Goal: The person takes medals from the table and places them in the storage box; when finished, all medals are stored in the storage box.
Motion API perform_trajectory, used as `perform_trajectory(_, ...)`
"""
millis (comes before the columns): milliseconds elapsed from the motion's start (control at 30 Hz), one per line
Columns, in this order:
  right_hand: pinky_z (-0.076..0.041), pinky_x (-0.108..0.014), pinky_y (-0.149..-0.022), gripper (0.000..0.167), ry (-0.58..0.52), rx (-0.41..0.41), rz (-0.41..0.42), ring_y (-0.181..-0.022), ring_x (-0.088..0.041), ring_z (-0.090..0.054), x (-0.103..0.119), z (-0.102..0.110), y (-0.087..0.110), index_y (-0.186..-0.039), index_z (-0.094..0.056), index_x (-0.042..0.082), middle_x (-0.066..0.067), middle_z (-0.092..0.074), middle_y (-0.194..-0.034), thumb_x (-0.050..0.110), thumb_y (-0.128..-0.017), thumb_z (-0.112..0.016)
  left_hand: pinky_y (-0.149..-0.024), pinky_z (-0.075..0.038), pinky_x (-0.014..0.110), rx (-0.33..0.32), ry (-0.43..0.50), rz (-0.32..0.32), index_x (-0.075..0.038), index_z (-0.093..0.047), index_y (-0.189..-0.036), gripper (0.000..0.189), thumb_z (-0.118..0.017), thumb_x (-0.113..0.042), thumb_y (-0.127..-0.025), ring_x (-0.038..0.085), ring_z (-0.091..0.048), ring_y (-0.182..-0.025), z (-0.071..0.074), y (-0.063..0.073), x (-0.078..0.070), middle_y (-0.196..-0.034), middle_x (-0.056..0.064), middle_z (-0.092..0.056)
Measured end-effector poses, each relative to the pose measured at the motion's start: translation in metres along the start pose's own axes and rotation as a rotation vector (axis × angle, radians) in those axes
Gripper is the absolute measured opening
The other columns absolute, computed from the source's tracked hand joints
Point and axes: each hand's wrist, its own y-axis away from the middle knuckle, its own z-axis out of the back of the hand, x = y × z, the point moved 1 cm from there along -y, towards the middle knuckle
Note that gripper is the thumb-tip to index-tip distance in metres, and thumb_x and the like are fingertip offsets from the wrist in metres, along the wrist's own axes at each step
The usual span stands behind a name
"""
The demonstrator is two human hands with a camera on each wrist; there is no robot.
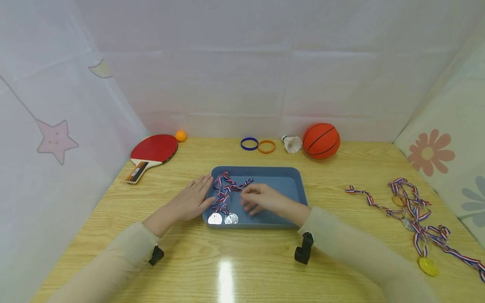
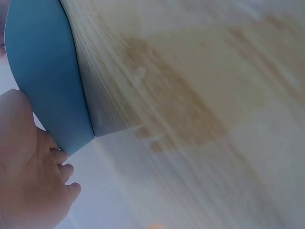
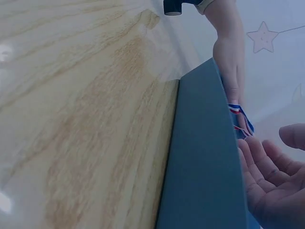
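Observation:
A blue-grey tray (image 1: 280,185) lies in the middle of the wooden table. Two silver medals, one at the corner (image 1: 214,219) and another beside it (image 1: 231,219), rest in its left part with their striped ribbons (image 1: 224,193) bunched above them. My left hand (image 1: 191,198) rests against the tray's left edge, fingers straight; the left wrist view shows its fingers (image 2: 40,157) by the tray's outer wall (image 2: 47,71). Over the tray, just right of the ribbons, hovers my right hand (image 1: 267,198). Its fingers are loosely bent, with nothing visible in them in the right wrist view (image 3: 276,176).
On the right lie tangled ribboned medals, with a gold one (image 1: 428,266) nearest. Along the back are a red paddle (image 1: 155,148), an orange ball (image 1: 180,135), blue (image 1: 249,149) and orange (image 1: 267,152) wristbands, a shuttlecock (image 1: 291,144) and a small basketball (image 1: 321,141).

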Motion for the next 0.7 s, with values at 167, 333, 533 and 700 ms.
perform_trajectory(167, -0.049, -0.051, -0.076, 0.020, 0.092, -0.020, 0.100, -0.093, -0.041, -0.058, 0.014, 0.019, 0.029, -0.106, -0.057, -0.001, -0.022, -0.061, -0.100, 0.015, -0.094, -0.053, -0.106, -0.014, 0.052, -0.005, 0.014, -0.001, 0.009, -0.020, -0.142, 0.065, -0.039, -0.035, -0.098, 0.039, -0.014, -0.135, 0.002, 0.000, -0.002, -0.148, 0.023, -0.018)
perform_trajectory(333, -0.049, -0.052, -0.076, 0.019, 0.150, -0.090, 0.185, -0.091, -0.043, -0.057, 0.019, 0.044, 0.059, -0.104, -0.058, 0.001, -0.011, -0.063, -0.092, 0.016, -0.092, -0.057, -0.106, -0.014, 0.052, 0.000, 0.014, 0.002, 0.008, -0.020, -0.142, 0.065, -0.039, -0.036, -0.098, 0.038, -0.014, -0.135, 0.002, 0.000, -0.002, -0.148, 0.023, -0.017)
perform_trajectory(533, -0.050, -0.046, -0.076, 0.024, 0.193, -0.229, 0.197, -0.087, -0.031, -0.060, 0.016, 0.081, 0.100, -0.107, -0.056, -0.002, -0.016, -0.061, -0.096, 0.017, -0.092, -0.058, -0.106, -0.014, 0.052, -0.007, 0.009, -0.003, 0.008, -0.019, -0.143, 0.066, -0.037, -0.038, -0.099, 0.038, -0.013, -0.135, -0.002, -0.001, 0.001, -0.148, 0.023, -0.017)
perform_trajectory(700, -0.053, -0.035, -0.072, 0.021, 0.263, -0.374, 0.237, -0.084, -0.024, -0.061, 0.011, 0.111, 0.139, -0.105, -0.055, -0.003, -0.008, -0.062, -0.092, 0.013, -0.092, -0.057, -0.107, -0.013, 0.052, -0.008, 0.009, -0.003, 0.007, -0.019, -0.143, 0.066, -0.037, -0.038, -0.099, 0.038, -0.013, -0.135, -0.003, 0.000, 0.002, -0.148, 0.023, -0.017)
